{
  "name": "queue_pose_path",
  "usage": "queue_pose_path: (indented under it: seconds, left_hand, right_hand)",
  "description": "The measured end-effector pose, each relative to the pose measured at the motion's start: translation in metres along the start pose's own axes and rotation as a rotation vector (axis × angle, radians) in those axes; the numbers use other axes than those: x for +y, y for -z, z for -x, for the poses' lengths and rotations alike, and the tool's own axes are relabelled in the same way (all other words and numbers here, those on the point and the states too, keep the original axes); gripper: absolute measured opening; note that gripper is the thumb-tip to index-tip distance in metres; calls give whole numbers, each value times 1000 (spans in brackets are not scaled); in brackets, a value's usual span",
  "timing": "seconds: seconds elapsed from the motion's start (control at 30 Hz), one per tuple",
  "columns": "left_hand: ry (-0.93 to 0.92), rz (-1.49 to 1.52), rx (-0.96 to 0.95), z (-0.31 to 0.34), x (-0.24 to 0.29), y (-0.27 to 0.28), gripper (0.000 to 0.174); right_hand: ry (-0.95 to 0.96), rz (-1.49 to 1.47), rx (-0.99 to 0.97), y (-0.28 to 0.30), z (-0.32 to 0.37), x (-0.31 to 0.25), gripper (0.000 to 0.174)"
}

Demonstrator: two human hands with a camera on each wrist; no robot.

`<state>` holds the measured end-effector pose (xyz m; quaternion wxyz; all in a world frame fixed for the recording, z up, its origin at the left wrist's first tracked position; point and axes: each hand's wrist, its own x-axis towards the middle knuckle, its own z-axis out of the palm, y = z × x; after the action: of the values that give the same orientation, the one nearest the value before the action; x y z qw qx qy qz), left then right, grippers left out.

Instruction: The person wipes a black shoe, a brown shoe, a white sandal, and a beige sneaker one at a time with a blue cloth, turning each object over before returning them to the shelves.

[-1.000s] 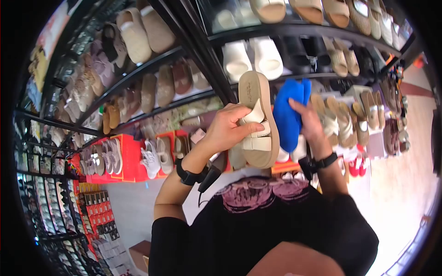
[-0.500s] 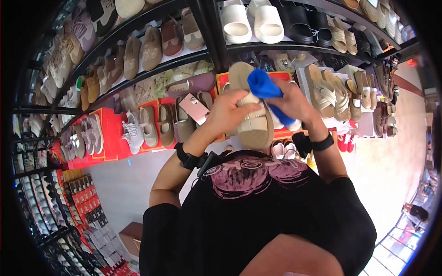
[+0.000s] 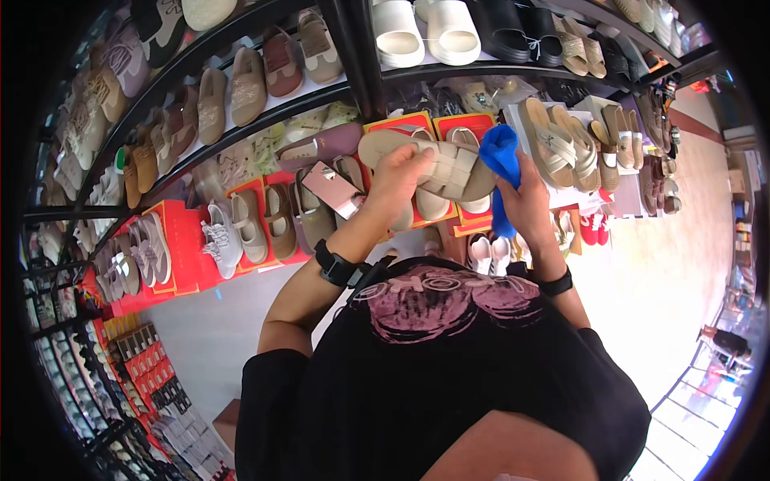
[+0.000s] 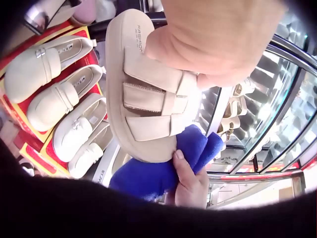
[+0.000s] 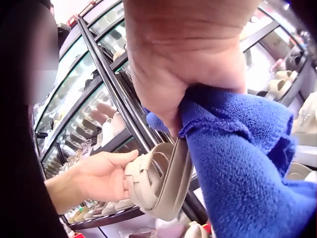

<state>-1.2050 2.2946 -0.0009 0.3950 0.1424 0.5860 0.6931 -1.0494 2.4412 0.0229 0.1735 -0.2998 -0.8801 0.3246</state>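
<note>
A beige slide sandal [image 3: 449,170] with woven straps lies nearly sideways in the air in the head view. The left hand [image 3: 399,178] grips it by the straps, thumb on top. At its sole end the right hand [image 3: 525,204] holds a bunched blue cloth [image 3: 499,152]. In the left wrist view the cloth [image 4: 143,178] touches the sandal's [image 4: 148,126] lower edge, with the right hand's [image 4: 190,183] thumb near that edge. The right wrist view shows the cloth [image 5: 233,168] hanging from the right hand [image 5: 183,59], beside the sandal's sole [image 5: 176,183].
Behind the hands is a display with red boxes [image 3: 180,240], shoes and a pink phone [image 3: 333,189]. White slides [image 3: 453,36] stand on the black-framed shelf above. Crossed-strap sandals [image 3: 553,148] stand to the right. Stacked boxes [image 3: 144,361] are at lower left.
The sandal has turned from upright to nearly sideways, its sole end now toward the right. The cloth moved from over the sandal's front to beside its right end. The head view has shifted slightly.
</note>
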Motion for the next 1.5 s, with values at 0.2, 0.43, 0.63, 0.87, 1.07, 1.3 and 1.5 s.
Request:
queue_pose_path:
  seconds: [0.2, 0.43, 0.63, 0.87, 1.07, 1.3, 1.5]
  left_hand:
    - [197, 343, -296, 4, -12, -15, 24]
    - [233, 602, -277, 6, -16, -25, 30]
    - [265, 842, -273, 8, -19, -36, 35]
    - [313, 840, -270, 12, -32, -36, 47]
    - [307, 875, -263, 15, -37, -45, 46]
    - [103, 1158, -423, 11, -40, -22, 52]
    - [189, 1076, -205, 4, -32, 1, 75]
  right_hand:
    - [85, 90, 206, -7, -3, 21, 46]
    - [23, -58, 296, -15, 11, 38, 43]
    - [-52, -181, 100, -27, 30, 46, 43]
    - [-101, -551, 52, -9, 16, 23, 43]
    - [171, -22, 160, -26, -18, 0, 42]
    - [603, 122, 13, -43, 10, -44, 49]
    - [576, -136, -152, -37, 32, -23, 48]
